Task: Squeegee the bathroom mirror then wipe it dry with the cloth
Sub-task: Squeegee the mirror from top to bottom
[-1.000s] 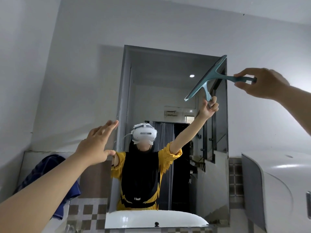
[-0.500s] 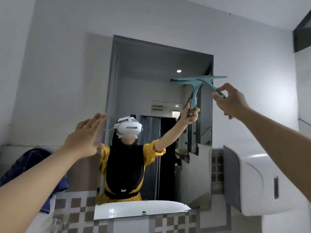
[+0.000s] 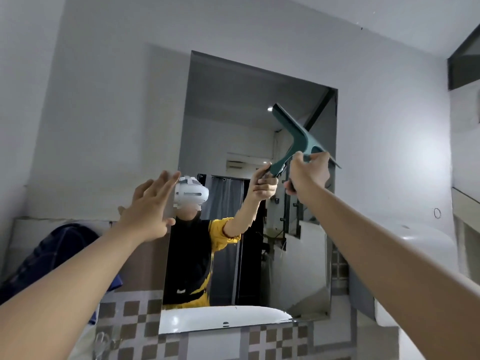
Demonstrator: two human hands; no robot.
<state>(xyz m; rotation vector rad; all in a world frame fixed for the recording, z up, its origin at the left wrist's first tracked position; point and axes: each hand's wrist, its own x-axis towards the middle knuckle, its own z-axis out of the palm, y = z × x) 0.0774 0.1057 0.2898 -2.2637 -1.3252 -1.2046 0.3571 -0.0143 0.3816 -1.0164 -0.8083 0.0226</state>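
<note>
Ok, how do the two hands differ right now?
The right hand is closed around the handle of the squeegee, while the left hand is open, fingers spread, holding nothing. The right hand is in front of the upper right part of the mirror; the left hand sits lower, at the mirror's left edge. Whether the left palm touches the glass cannot be told. Both are bare and raised toward the mirror.

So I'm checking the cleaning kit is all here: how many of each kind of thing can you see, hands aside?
Squeegee: 1
Cloth, dark blue, left of the mirror: 1
Mirror: 1
Basin, seen only as a reflection: 1
White dispenser on the right wall: 1
Total: 5
</note>
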